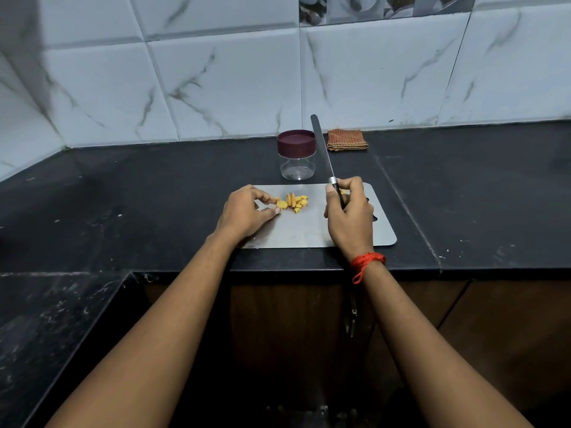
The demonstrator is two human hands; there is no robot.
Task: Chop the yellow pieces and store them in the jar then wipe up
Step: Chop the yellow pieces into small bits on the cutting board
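I'm pinching the small, probably firm, skittish yellow pieces (293, 202) with my left hand (247, 213), right hand (350, 214) gripping the knife (323, 146).

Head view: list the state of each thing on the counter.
Clear jar with maroon lid: closed, empty, upright.
Yellow pieces: partly chopped, heaped on the steel board, pinched by left hand.
Long steel knife: lifted, gripped by right hand.
Brown checked cloth: folded, untouched.
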